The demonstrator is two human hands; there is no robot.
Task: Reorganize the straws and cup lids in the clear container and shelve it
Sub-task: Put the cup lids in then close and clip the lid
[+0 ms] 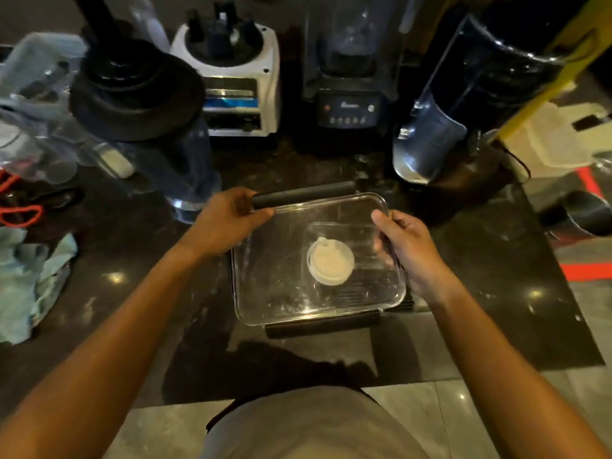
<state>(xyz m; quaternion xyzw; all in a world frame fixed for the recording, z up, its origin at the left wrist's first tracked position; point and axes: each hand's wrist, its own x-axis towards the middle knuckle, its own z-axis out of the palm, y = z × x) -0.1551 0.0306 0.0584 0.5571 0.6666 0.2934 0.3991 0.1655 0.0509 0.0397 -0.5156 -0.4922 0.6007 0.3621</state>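
A clear rectangular container (265,286) sits on the dark marble counter, right in front of me. Inside it lies a white cup lid (330,261), and dark straws (367,289) show along its bottom right. A black bundle of straws (304,195) lies along its far edge, and another black strip (323,324) runs along its near edge. My left hand (228,220) grips the container's far left rim, next to the black bundle. My right hand (405,246) grips the right rim with curled fingers.
Blenders stand at the back: a white base (236,81), a black one (349,77) and a dark jug (463,104). A black lid stack (135,91) and clear plastic containers (36,104) crowd the left, with a teal cloth (29,283). The counter edge runs near my body.
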